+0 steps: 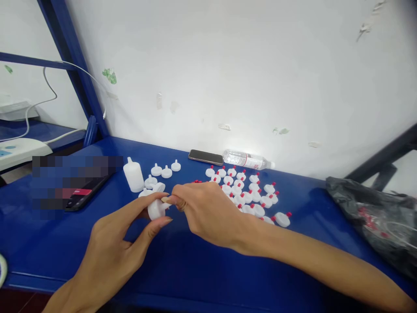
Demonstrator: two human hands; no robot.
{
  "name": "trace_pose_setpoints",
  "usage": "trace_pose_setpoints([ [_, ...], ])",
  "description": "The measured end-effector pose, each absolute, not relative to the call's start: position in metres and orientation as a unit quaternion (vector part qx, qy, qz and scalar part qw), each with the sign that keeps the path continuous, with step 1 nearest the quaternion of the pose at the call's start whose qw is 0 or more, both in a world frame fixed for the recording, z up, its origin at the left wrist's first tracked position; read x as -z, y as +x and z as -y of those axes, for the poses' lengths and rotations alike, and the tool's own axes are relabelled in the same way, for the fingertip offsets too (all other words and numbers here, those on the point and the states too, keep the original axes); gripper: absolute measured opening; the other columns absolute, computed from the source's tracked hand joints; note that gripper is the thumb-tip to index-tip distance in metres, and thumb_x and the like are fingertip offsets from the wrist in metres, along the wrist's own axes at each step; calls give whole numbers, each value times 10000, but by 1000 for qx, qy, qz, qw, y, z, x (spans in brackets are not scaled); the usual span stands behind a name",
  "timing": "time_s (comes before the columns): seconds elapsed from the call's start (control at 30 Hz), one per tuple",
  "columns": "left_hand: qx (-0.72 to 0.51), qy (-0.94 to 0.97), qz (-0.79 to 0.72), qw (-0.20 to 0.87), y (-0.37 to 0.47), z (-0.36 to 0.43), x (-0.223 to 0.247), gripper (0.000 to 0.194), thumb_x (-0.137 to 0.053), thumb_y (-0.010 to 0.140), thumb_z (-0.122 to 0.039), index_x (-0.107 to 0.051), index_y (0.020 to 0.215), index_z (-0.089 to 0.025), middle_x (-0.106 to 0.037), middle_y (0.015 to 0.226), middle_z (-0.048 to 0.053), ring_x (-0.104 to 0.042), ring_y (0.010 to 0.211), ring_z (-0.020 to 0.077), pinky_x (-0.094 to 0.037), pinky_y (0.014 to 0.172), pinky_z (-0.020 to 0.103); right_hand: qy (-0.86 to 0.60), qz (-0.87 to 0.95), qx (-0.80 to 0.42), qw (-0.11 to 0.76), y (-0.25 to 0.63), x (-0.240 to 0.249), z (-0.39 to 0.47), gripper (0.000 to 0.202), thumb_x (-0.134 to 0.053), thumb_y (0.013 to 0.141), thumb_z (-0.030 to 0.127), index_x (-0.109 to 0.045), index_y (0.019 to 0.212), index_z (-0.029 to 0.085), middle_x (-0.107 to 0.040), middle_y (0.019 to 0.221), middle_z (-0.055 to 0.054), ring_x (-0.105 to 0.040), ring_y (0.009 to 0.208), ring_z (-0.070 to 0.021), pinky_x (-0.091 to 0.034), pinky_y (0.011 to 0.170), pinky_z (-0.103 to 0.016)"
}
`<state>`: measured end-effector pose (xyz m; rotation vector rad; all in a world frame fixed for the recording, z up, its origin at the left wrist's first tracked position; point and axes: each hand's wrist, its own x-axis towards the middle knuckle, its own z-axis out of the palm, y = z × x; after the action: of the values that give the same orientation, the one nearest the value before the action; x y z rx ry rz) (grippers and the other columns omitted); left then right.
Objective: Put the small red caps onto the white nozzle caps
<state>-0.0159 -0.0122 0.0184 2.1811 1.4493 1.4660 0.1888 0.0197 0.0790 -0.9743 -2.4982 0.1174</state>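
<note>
My left hand (120, 243) holds a white nozzle cap (156, 210) between thumb and fingers, its spout pointing right. My right hand (208, 208) is closed in a pinch at the tip of that spout; whatever its fingertips grip is hidden. Beyond the left hand are several plain white nozzle caps (166, 172) and a white squeeze bottle (133, 176) standing with a nozzle on top. To the right, many white caps with red tips (259, 210) stand in loose rows. A few small red tips (197, 181) lie just behind my right hand.
Along the wall lie a phone (206, 157) and a clear water bottle (244, 159) on its side. Another dark phone (87, 198), partly blurred out, lies at left. A black plastic bag (374, 217) with red pieces sits at right. Blue frame posts (74, 65) rise at left.
</note>
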Motion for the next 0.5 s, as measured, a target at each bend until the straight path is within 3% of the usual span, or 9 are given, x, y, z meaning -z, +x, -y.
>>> trace_pose_setpoints([
  [0.23,-486,746,-454,26,-17,11,-16,412,-678,966,-611,-753,1205,-284,-850,1105,-34,-827,935,164,-625,824,159,-362,906,-52,214,186,-81,-16,271,-539,1051,132,-666,814,159,-581,628,19,-383,543,-119,-282,577,-280],
  [0.43,-483,749,-451,36,-19,11,-13,358,-676,976,-570,-753,1200,-302,-846,1129,-38,-826,959,176,-644,812,183,-345,909,-90,216,186,-80,-10,284,-499,1029,68,-704,853,155,-592,639,26,-386,528,-112,-286,572,-281],
  [0.5,-477,749,-459,40,-20,11,-13,353,-659,989,-559,-741,1230,-315,-841,1148,-38,-820,993,190,-648,876,226,-333,916,-89,206,186,-83,-11,292,-486,1018,44,-710,868,156,-613,660,24,-386,533,-112,-282,575,-288],
])
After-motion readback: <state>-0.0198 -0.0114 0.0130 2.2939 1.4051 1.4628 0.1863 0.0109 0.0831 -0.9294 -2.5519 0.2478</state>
